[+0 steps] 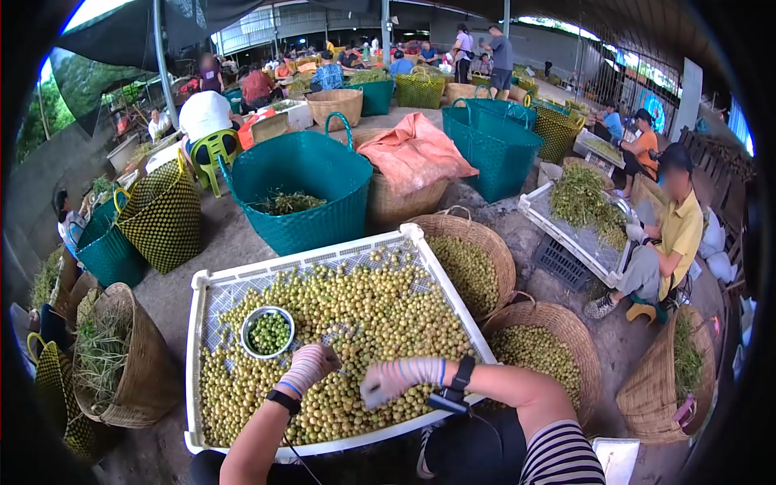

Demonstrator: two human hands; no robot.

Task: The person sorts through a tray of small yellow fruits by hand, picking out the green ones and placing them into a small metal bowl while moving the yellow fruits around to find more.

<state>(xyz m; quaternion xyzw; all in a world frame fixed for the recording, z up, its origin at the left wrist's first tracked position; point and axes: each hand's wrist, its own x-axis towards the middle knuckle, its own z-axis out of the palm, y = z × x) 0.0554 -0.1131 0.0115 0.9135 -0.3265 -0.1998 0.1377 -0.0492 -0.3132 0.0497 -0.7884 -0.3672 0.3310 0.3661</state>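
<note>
A white mesh tray in front of me holds a layer of small round yellow-brown fruits. Among them, left of the middle, sits a metal bowl with smaller, greener fruits inside. My left hand, wrapped in pale tape, is just below and right of the bowl, its fingers curled closed; whatever they hold is hidden. Over the fruits at the tray's front middle is my right hand, also taped, with fingertips smeared by motion. I cannot make out anything in it.
Two wicker baskets of fruit stand against the tray's right side. Beyond its far edge are a teal basket and a wicker basket under a pink sack. A co-worker in yellow sits at another tray on the right.
</note>
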